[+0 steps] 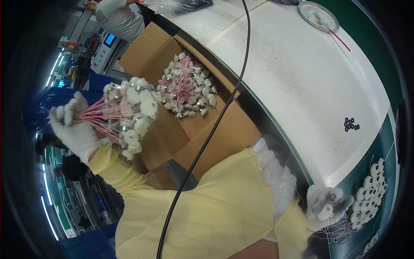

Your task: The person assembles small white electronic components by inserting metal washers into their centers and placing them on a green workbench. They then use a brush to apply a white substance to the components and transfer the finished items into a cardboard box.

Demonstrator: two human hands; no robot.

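In my left hand, gloved in white, is the wire end of a bundle of white wired parts. They are round plastic pieces with silver metal cylinders and pink-red leads, and they look like small motors. The bundle hangs sideways at the left edge of an open cardboard box. Inside the box lies a heap of the same parts. My right hand, also gloved, is at the table edge with its fingers curled round one white wired part. Pink wires trail beside it.
Rows of white parts with dark centres stand on the green surface beside my right hand. Small black rings and a round metal dish with a red-handled stick lie on the white table. A black cable crosses the view. Another person is at upper left.
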